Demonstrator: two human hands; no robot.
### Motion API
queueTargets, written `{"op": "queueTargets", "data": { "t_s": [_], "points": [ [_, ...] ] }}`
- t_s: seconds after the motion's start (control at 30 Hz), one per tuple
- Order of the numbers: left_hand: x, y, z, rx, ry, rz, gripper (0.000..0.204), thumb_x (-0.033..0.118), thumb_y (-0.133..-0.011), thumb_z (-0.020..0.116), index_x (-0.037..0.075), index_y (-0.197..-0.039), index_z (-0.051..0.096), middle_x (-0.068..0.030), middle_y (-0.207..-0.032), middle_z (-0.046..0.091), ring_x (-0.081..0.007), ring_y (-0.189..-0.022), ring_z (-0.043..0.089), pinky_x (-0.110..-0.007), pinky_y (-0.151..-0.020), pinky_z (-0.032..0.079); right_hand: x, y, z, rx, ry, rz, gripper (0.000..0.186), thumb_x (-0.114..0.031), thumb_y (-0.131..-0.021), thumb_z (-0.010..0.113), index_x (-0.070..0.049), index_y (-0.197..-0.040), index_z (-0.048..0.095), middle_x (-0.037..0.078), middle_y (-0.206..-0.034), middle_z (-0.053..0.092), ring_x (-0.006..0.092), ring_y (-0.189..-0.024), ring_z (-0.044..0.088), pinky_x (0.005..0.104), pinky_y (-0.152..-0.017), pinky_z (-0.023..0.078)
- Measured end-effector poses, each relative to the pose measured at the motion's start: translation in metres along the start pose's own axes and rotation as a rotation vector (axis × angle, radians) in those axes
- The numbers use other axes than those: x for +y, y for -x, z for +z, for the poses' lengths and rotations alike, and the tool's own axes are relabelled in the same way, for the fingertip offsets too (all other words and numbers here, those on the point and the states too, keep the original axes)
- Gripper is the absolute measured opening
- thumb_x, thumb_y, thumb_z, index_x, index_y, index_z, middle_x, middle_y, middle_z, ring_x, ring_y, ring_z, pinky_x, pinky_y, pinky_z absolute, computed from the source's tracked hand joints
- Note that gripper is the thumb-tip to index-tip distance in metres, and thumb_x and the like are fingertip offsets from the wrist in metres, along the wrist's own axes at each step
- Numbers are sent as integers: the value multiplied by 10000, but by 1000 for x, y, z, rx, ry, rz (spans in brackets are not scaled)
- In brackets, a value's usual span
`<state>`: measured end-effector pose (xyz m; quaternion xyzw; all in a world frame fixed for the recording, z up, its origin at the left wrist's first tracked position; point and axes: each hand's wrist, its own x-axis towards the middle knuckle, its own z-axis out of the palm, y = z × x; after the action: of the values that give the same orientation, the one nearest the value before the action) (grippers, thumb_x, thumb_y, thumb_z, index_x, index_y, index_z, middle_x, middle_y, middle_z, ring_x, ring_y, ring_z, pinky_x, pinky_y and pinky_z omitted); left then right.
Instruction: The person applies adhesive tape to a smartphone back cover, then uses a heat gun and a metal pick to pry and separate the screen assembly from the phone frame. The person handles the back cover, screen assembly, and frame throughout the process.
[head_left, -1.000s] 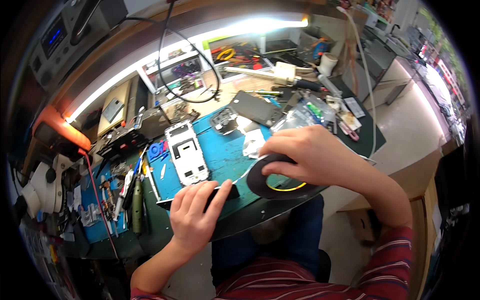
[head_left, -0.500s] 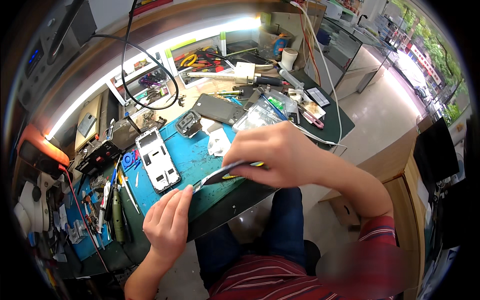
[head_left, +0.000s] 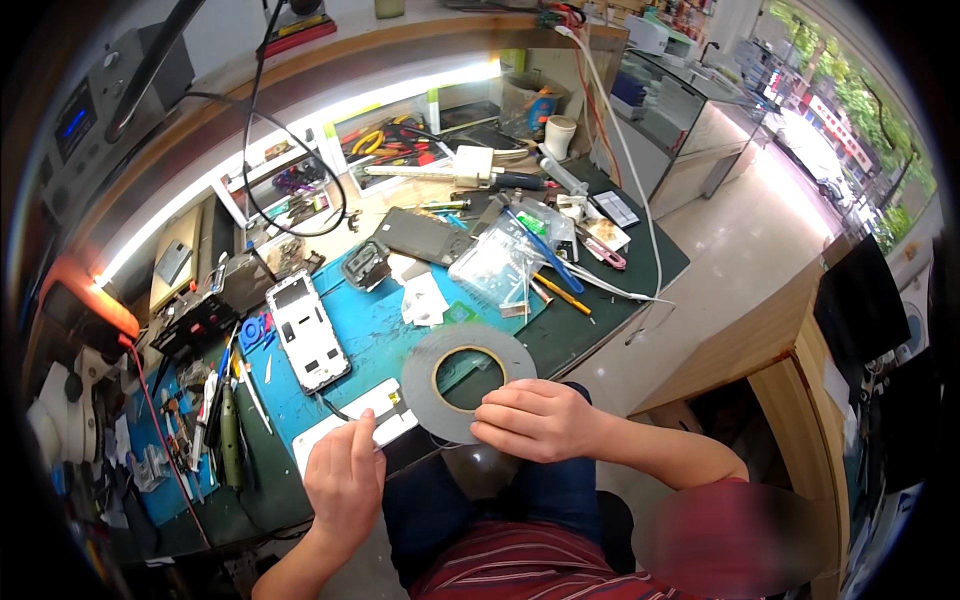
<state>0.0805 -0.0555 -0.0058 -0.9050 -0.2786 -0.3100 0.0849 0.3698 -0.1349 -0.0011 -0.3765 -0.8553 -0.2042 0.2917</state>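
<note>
My right hand point(head_left: 535, 420) grips the near right edge of a large grey tape roll point(head_left: 425, 365) with a brown core. The roll is turned broadside over the near edge of the mat, and its hole shows the surface beneath. My left hand point(head_left: 342, 485) is closed, fingertips at the near edge of a white phone panel point(head_left: 312, 438) with dark and yellow details at its right end. The fingers hide part of that panel. A thin dark strip point(head_left: 332, 407) runs beside it. Beyond lies a white phone frame point(head_left: 305, 335) with dark cut-outs, untouched.
A blue mat point(head_left: 375, 340) covers the bench. Crumpled white paper point(head_left: 424, 300), a dark flat panel point(head_left: 425, 237) and a clear bag point(head_left: 495, 265) lie beyond my hands. Pens and tools, including a green handle point(head_left: 231, 435), crowd the left. An orange meter point(head_left: 85, 300) stands far left.
The tape roll has turned from edge-on to broadside as my right hand moved down and nearer. The white phone panel now shows by my left hand. The view has shifted slightly.
</note>
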Motion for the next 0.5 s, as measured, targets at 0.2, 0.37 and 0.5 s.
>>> {"op": "queueTargets", "data": {
  "t_s": [0.2,0.37,0.5],
  "points": [
    [-6,17,2,52,29,-3,433,5,-768,778,23,-1149,572,-109,-981,657,-292,-873,659,-424,-785,503,3,2,-5,52,-98,51,181,-173,-894,741,-93,-1053,706,48,-1043,696,210,-967,702,354,-878,593],
    [-4,20,3,78,-33,-14,386,80,-766,822,63,-1072,587,-60,-979,665,-228,-853,652,-387,-790,462,98,29,-27,51,343,627,214,-72,-897,706,-60,-1110,711,109,-1038,695,322,-930,666,429,-812,552],
    [-4,22,2,114,-23,-23,377,96,-764,832,74,-1053,591,-41,-995,676,-203,-849,647,-378,-797,441,164,72,-42,-269,382,896,254,-123,-882,743,-74,-1128,707,94,-1053,668,313,-990,664,430,-847,545]
  ]
}}
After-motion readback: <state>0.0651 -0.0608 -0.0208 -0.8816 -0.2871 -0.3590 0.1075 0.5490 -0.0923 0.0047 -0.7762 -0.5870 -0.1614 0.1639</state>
